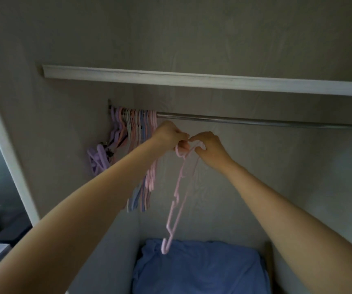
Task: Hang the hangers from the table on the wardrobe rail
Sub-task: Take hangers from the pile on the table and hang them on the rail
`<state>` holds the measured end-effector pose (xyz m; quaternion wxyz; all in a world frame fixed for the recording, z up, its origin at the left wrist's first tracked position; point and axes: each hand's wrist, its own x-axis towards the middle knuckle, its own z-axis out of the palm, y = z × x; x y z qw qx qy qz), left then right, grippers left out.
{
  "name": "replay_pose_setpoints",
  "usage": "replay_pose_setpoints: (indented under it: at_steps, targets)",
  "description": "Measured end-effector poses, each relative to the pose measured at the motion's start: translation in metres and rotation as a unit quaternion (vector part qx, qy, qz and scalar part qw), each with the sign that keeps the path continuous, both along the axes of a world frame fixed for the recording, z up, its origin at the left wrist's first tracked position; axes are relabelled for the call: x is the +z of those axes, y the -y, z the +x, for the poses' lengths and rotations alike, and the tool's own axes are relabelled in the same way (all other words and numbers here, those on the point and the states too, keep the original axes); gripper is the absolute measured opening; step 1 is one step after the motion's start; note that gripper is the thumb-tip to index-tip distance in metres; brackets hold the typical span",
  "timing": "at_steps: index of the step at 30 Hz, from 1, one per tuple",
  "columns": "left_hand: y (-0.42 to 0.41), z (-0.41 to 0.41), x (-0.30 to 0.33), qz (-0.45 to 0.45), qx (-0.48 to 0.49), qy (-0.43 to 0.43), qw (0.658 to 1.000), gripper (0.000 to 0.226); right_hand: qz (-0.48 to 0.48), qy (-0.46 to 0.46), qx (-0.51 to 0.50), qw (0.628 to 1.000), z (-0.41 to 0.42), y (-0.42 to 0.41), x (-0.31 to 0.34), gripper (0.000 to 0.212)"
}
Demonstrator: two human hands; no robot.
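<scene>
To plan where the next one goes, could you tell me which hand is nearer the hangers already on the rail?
Left. The left hand sits right beside the hung hangers, just below the rail; the right hand is farther right, across the pink hanger.

A home bedroom wardrobe: a metal rail (255, 122) with plastic hangers (137, 132) under a shelf (192, 79), folded blue cloth (200, 268) below.

Shelf (192, 80) runs across the top, rail (255, 121) right under it. Hung hangers (138, 132) are bunched at the rail's left end. Both hands, left hand (168, 134) and right hand (208, 146), meet just below the rail, hanger (178, 194) dangling from them over folded cloth (200, 270) at the bottom.
</scene>
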<state>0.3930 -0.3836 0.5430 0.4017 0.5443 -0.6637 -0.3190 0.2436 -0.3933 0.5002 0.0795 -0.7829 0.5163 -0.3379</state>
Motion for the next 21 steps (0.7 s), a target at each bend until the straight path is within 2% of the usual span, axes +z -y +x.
replay_pose_setpoints:
  at_steps: [3, 5, 9, 11, 14, 16, 19, 21]
  targets:
    - [0.007, -0.002, 0.006, 0.022, 0.043, -0.073, 0.996, 0.019, 0.095, 0.094, 0.047, 0.990, 0.007, -0.011, 0.006, 0.036]
    - [0.012, -0.005, 0.012, 0.047, 0.043, -0.146, 0.987, 0.013, 0.123, 0.085, 0.056, 0.987, 0.010, -0.015, 0.012, 0.033]
    - [0.025, -0.008, 0.028, 0.036, 0.022, -0.210, 0.977, 0.010, 0.050, 0.040, 0.005, 0.998, 0.018, 0.000, 0.020, 0.033]
    - [0.035, -0.007, 0.033, 0.030, 0.004, -0.246, 0.969, 0.013, 0.041, 0.051, -0.039, 0.997, 0.024, 0.016, 0.026, 0.028]
    - [0.046, -0.008, 0.037, -0.005, -0.026, -0.224, 0.974, 0.003, 0.078, 0.186, -0.039, 0.979, 0.028, 0.039, 0.028, 0.024]
    - [0.053, -0.007, 0.037, -0.028, -0.044, -0.199, 0.979, 0.026, 0.099, 0.254, -0.016, 0.962, 0.031, 0.046, 0.030, 0.022]
    - [0.061, -0.002, 0.036, -0.064, -0.030, -0.179, 0.981, 0.040, 0.087, 0.242, -0.016, 0.966, 0.036, 0.053, 0.034, 0.023]
    - [0.067, 0.001, 0.035, -0.083, -0.010, -0.169, 0.982, 0.043, 0.021, 0.163, -0.056, 0.985, 0.039, 0.054, 0.035, 0.026]
